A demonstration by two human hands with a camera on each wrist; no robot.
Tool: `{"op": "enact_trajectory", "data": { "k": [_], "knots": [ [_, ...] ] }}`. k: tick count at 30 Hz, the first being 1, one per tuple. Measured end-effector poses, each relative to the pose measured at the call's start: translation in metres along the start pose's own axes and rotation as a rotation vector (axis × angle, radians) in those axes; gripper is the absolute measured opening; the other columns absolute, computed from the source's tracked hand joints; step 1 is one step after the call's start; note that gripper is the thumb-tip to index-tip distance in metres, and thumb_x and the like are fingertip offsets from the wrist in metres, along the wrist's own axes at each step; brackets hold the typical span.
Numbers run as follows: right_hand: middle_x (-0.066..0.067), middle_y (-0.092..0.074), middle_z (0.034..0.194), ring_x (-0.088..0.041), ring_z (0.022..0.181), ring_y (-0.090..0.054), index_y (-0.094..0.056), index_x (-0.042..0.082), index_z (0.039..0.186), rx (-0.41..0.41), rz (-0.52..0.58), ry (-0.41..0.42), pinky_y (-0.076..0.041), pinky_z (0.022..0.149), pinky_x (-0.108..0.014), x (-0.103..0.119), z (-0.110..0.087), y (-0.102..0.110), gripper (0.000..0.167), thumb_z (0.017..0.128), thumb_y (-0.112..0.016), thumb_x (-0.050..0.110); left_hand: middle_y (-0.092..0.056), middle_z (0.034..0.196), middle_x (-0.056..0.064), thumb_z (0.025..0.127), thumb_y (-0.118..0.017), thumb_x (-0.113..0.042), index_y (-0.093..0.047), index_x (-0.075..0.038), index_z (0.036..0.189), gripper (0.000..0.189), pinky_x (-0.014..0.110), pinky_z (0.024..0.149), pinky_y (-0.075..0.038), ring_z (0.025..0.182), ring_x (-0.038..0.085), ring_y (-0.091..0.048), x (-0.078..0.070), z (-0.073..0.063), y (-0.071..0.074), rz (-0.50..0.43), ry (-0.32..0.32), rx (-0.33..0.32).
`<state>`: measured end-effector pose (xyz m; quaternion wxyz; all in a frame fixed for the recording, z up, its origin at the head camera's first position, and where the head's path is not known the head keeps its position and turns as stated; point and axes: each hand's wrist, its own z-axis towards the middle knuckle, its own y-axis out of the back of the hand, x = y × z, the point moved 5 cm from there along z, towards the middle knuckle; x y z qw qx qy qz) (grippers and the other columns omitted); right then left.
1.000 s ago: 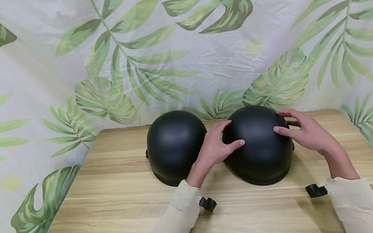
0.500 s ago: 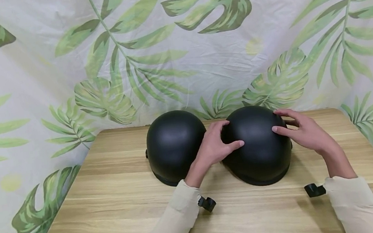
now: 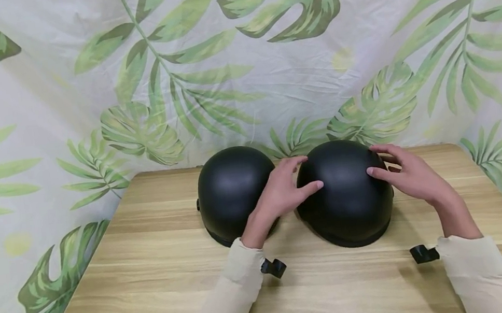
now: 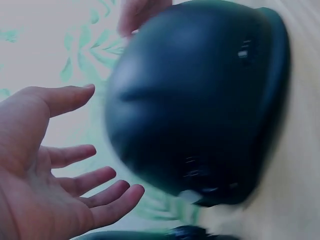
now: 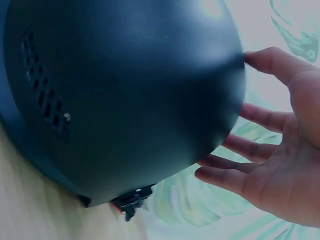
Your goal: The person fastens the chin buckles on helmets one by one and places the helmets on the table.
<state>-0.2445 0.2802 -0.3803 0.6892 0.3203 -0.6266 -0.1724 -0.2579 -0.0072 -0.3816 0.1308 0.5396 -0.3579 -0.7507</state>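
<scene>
Two black helmets rest dome up, side by side, on the wooden table. The right helmet (image 3: 345, 194) lies between my two hands. My left hand (image 3: 278, 189), fingers spread, stands in the gap between the left helmet (image 3: 231, 190) and the right one. In the left wrist view its fingertips are apart from the right helmet's dome (image 4: 195, 95). My right hand (image 3: 410, 173) touches the right helmet's right side with its thumb and some fingertips, its palm away from the shell. The right wrist view shows a vent (image 5: 45, 87) and a small black fitting (image 5: 132, 200) on this helmet.
The wooden table (image 3: 156, 304) reaches back to a leaf-printed cloth (image 3: 239, 64) hanging behind and around it. A black wrist mount shows at the left sleeve (image 3: 230, 295), and another at the right sleeve (image 3: 476, 264).
My left hand has drawn slightly left, off the right helmet's dome. The right hand stays almost where it was. Both helmets hold nearly the same places.
</scene>
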Motion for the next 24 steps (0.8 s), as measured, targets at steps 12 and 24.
{"op": "enact_trajectory", "data": {
  "k": [12, 24],
  "knots": [
    [-0.026, -0.043, 0.163, -0.054, 0.149, -0.039, -0.044, 0.003, 0.159, -0.052, -0.123, 0.088, -0.034, 0.116, -0.075, 0.022, -0.028, 0.009, 0.068, 0.105, -0.069, 0.036, -0.055, 0.153, 0.011, 0.096, -0.08, -0.035, -0.053, -0.011, 0.154, 0.068, 0.045, 0.099, -0.061, 0.138, 0.032, -0.058, -0.006, -0.029, 0.062, 0.076, -0.104, -0.149],
    [-0.03, -0.04, 0.163, -0.058, 0.148, -0.038, -0.036, 0.002, 0.163, -0.121, -0.232, 0.114, -0.037, 0.108, -0.074, 0.017, -0.052, 0.018, 0.073, 0.107, -0.065, 0.038, -0.051, 0.155, 0.015, 0.096, -0.08, -0.038, -0.053, -0.008, 0.153, 0.07, 0.057, 0.12, -0.044, 0.145, 0.038, -0.049, 0.025, -0.062, 0.105, 0.223, -0.074, -0.248]
  ]
}}
